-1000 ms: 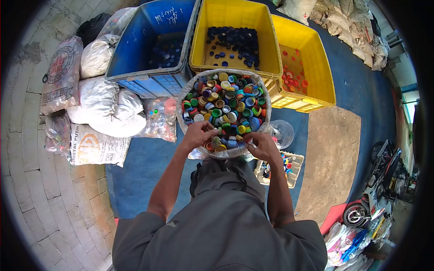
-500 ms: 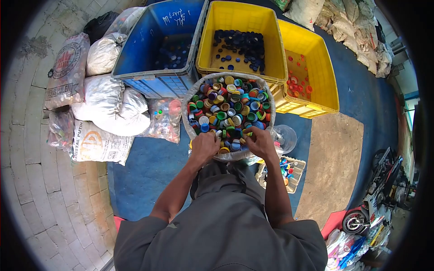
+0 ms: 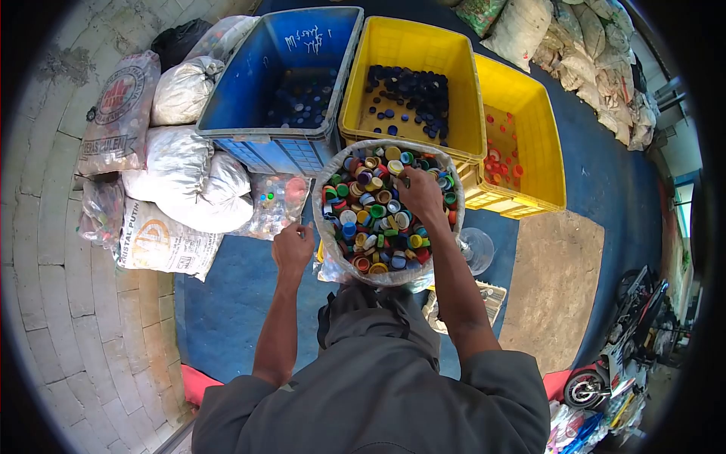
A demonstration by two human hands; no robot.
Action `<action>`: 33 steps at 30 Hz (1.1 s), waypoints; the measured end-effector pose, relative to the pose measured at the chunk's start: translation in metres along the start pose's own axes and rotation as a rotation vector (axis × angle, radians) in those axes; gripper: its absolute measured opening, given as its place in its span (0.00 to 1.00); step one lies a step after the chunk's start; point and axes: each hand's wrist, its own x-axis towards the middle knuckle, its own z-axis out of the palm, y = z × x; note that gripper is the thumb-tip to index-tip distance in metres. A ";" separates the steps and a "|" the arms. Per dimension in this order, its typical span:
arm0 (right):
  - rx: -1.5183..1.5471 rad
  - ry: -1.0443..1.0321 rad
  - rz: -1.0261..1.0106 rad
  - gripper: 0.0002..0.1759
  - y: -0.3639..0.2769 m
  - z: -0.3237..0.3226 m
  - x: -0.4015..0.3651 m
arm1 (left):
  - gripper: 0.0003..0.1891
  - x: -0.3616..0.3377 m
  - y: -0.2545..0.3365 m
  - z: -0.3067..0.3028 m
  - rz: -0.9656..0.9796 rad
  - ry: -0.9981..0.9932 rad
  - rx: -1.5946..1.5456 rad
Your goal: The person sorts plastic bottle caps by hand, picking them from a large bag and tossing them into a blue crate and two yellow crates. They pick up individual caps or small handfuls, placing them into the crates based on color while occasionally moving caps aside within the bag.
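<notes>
A blue floor covering spread beneath the work, with pale paving along the left and a motorcycle at the right, its far parts lost in the dark curved edge of the view. The mixed bottle caps filled a round container in front of the person, its outer wall mostly hidden by a pale plastic liner. The right hand reached over its far right part, fingers bent down at the caps; the back of the hand covered the grip, so whether it pinched one could not be told. The left hand hung just outside the left rim, fingers curled in toward the thumb; whether anything sat between them was too small to make out. Beyond the container stood a blue crate, its contents dim in shadow, a yellow crate with dark blue caps, and a second yellow crate with red caps, partly hidden behind the first. Stuffed sacks overlapped at the left. The right forearm partly hid a shallow basket, its contents hard to read.
</notes>
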 end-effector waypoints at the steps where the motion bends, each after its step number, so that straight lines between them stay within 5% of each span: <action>1: -0.061 0.013 -0.026 0.11 -0.003 0.004 0.010 | 0.15 0.000 -0.001 0.002 0.000 0.003 -0.027; 6: -0.261 -0.227 0.069 0.14 -0.008 0.034 0.053 | 0.16 -0.005 0.026 -0.001 0.121 -0.018 -0.141; 20: -0.352 -0.425 0.012 0.18 -0.004 0.022 0.061 | 0.10 0.017 0.072 0.031 0.348 -0.112 -0.333; 26: 0.148 -0.080 -0.027 0.15 0.028 0.026 0.051 | 0.10 0.033 0.087 0.037 0.349 -0.165 -0.420; 30: 0.614 -0.068 0.278 0.15 0.043 0.005 0.021 | 0.11 0.059 0.098 0.057 0.469 -0.068 -0.452; 33: 0.886 -0.092 0.445 0.13 0.043 -0.015 -0.011 | 0.13 0.069 0.115 0.060 0.445 -0.227 -0.514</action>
